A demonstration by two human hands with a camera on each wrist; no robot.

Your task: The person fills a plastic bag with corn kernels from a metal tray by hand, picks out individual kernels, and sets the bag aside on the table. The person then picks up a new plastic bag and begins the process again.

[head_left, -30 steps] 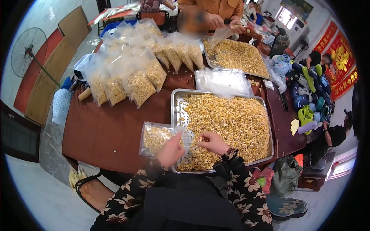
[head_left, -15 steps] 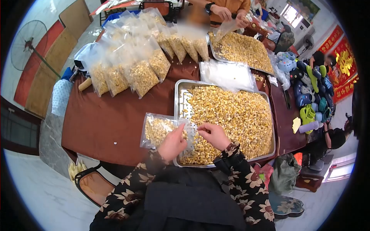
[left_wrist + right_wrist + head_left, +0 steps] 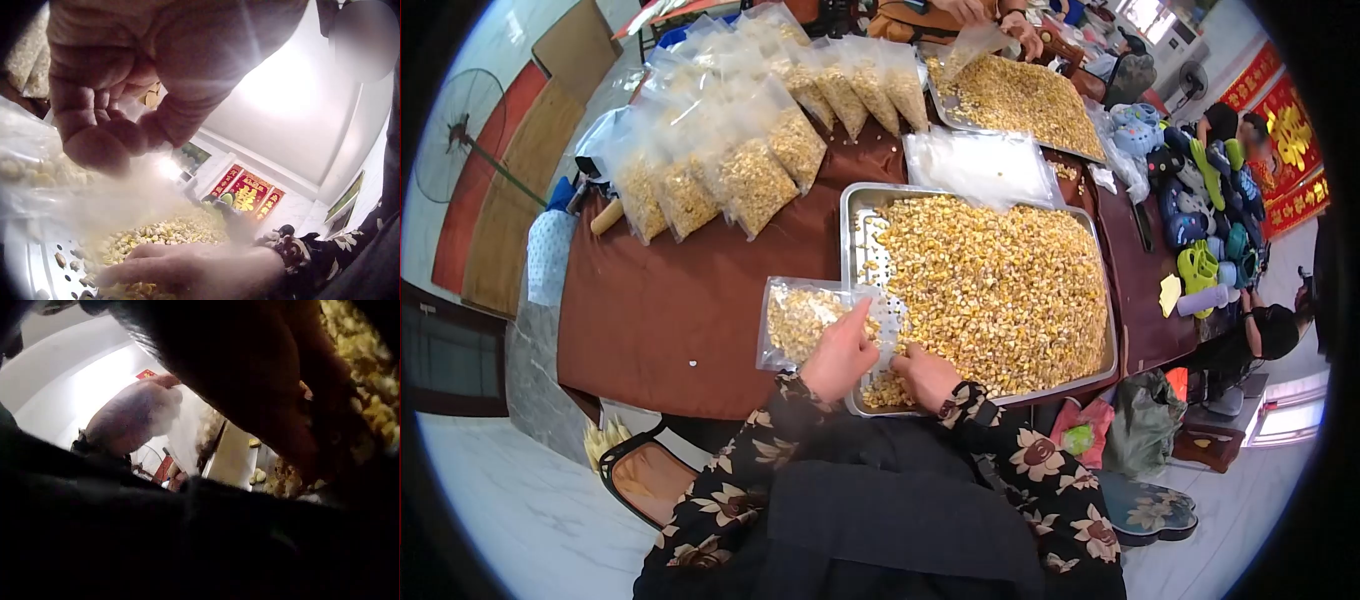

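Observation:
My left hand (image 3: 840,355) pinches the mouth of a clear plastic bag (image 3: 775,350) part-filled with pale kernels. The bag lies on the table at the left edge of a metal tray (image 3: 858,215), its mouth over the tray's perforated floor. In the left wrist view, curled fingers and thumb (image 3: 159,128) meet at the film. Low at the tray's near left corner, my right hand (image 3: 928,378) has its fingers extended into the corn kernels (image 3: 1000,290). The right wrist view is dark, with the fingertips partly hidden among kernels (image 3: 287,481).
Filled bags (image 3: 755,185) stand in several rows at the back left. Behind the tray lies a stack of flat empty bags (image 3: 980,165). A second tray of kernels (image 3: 1030,105) is at the far side, where another person's hands hold a bag. Clog shoes (image 3: 1195,265) are piled at right.
My right hand has moved down and left from above the kernels to the tray's near left corner. My left hand keeps its grip on the bag. The head view has shifted slightly.

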